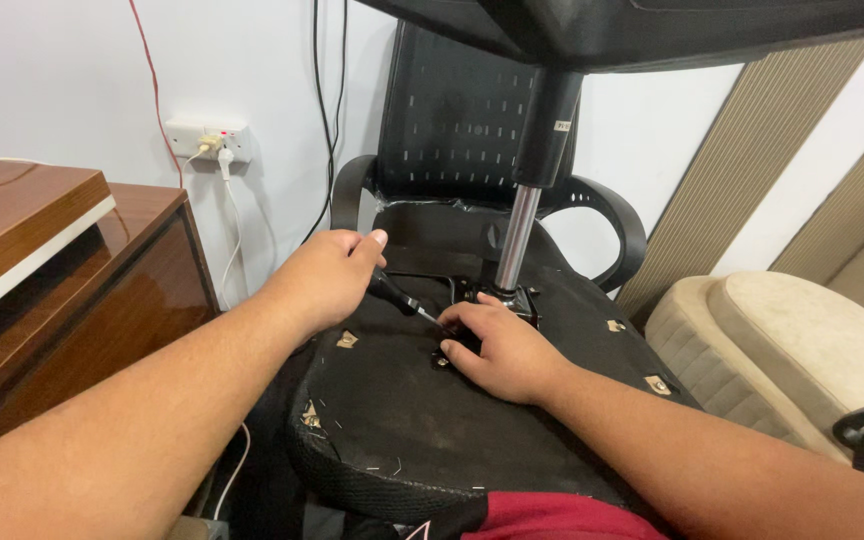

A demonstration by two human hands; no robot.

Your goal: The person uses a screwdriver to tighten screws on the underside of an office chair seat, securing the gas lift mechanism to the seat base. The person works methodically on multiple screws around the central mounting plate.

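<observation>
We have the office chair (472,420) lying upside down across our lap, so the black underside of its seat faces up and the metal post (517,238) rises from the middle. Our left hand (327,275) is closed around the black handle of a screwdriver (399,297), angled down so its tip meets the mounting plate (487,298) at the post's foot. Our right hand (502,350) presses flat beside that plate, fingertips steadying the tip, holding nothing itself.

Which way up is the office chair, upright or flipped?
Flipped. The office chair shows its seat underside with staples, and the gas cylinder rises from it toward the base overhead.
</observation>
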